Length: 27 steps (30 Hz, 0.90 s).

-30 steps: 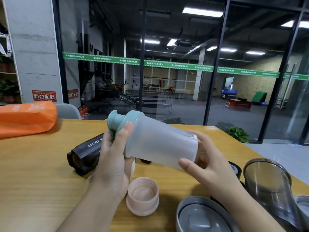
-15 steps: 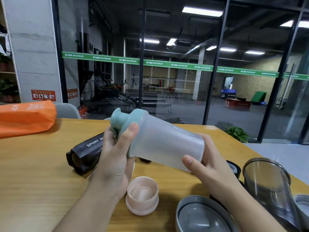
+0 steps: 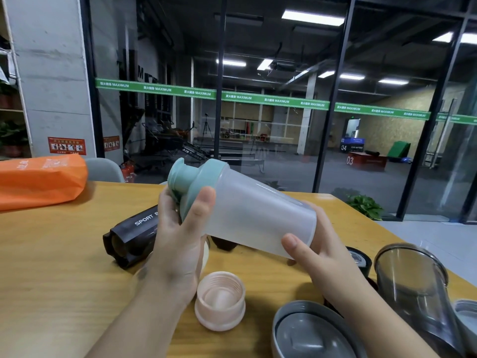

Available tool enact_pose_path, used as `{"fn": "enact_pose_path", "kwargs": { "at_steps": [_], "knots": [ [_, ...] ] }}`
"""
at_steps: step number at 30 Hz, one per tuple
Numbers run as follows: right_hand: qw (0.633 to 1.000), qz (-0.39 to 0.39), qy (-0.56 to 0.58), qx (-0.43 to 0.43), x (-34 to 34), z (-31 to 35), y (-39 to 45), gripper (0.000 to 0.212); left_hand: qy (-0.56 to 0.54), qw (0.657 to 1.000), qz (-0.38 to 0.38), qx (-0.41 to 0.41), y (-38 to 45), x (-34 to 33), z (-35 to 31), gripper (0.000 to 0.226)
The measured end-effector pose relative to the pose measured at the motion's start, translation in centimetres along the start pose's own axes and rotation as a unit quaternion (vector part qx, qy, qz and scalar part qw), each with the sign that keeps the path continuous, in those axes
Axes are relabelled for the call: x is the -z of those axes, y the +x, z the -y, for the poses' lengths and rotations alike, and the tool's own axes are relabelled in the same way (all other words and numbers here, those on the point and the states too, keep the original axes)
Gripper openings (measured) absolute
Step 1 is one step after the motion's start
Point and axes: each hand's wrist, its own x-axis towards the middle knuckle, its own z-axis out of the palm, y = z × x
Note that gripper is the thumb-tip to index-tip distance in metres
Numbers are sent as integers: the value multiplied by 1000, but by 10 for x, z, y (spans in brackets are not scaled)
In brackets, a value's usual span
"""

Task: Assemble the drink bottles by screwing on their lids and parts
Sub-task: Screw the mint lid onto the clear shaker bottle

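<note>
**One bottle capped in the hands, several still lying in pieces**

The wooden counter (image 3: 51,267) is carrying everything, with an orange bag (image 3: 38,179) lying at its far left. Above the middle of the counter, a frosted bottle (image 3: 258,218) is being held tilted, its teal lid (image 3: 196,182) pointing up and to the left. The left hand (image 3: 178,244) is wrapping around the lid end, thumb lying across the rim; the right hand (image 3: 320,254) is cupping the base, thumb pressing on the wall. The lid is sitting flush on this bottle, so it is looking done or nearly so, though whether it is fully tight cannot be told.

Plenty is waiting: a black sport bottle (image 3: 131,233) is lying on its side behind the left hand, a smoky clear cup (image 3: 413,285) is standing open at the right, a grey lid (image 3: 309,332) is lying near the bottom edge, and a pink cap (image 3: 220,301) is resting threads-up between the forearms.

The grey lid and the cup are being cut off by the frame. A small dark part (image 3: 358,257) behind the right hand is mostly hidden.
</note>
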Motion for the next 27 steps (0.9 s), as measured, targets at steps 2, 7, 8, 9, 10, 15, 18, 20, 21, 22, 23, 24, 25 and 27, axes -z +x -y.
{"fn": "enact_pose_path", "kwargs": {
  "at_steps": [2, 7, 8, 9, 10, 15, 18, 20, 21, 22, 23, 24, 25, 27],
  "knots": [
    [1000, 0, 5, 0, -1, 0, 0, 70, 16, 999, -29, 9, -1, -2, 2, 116],
    [998, -5, -68, -6, 2, -2, -2, 73, -46, 992, -6, 120, -5, -4, 7, 82],
    [996, -7, -93, -10, 3, -1, -3, 71, -49, 990, 8, 129, -6, -4, 8, 75],
    [992, -9, -126, -13, 4, 0, -3, 70, -43, 990, 21, 130, -6, -4, 8, 69],
    [986, -9, -165, -14, 5, 1, -3, 71, -30, 992, 30, 123, -7, -4, 9, 66],
    [961, 25, -276, -11, 5, 1, -3, 77, 87, 994, 50, 44, -9, -2, 8, 100],
    [967, 36, -252, 5, 1, 3, -2, 76, 118, 989, 90, 24, -13, -4, 9, 105],
    [974, 28, -225, 7, 0, 3, -2, 79, 140, 981, 132, 25, -14, -6, 13, 111],
    [976, 21, -217, 9, -1, 1, -1, 81, 160, 975, 149, 30, -14, -6, 14, 116],
    [977, 10, -213, 13, -1, 0, -1, 82, 193, 967, 166, 32, -14, -5, 14, 119],
    [977, -8, -214, 20, 0, -3, -1, 83, 246, 950, 187, 29, -13, -5, 12, 122],
    [975, -32, -217, 28, 1, -5, 0, 82, 318, 925, 209, 22, -13, -4, 8, 120],
    [973, -58, -221, 37, 3, -7, -1, 82, 398, 890, 221, 14, -14, -4, 5, 118],
    [970, -99, -218, 50, 5, -10, 0, 81, 558, 795, 239, 10, -15, -2, 4, 116]
  ]
}}
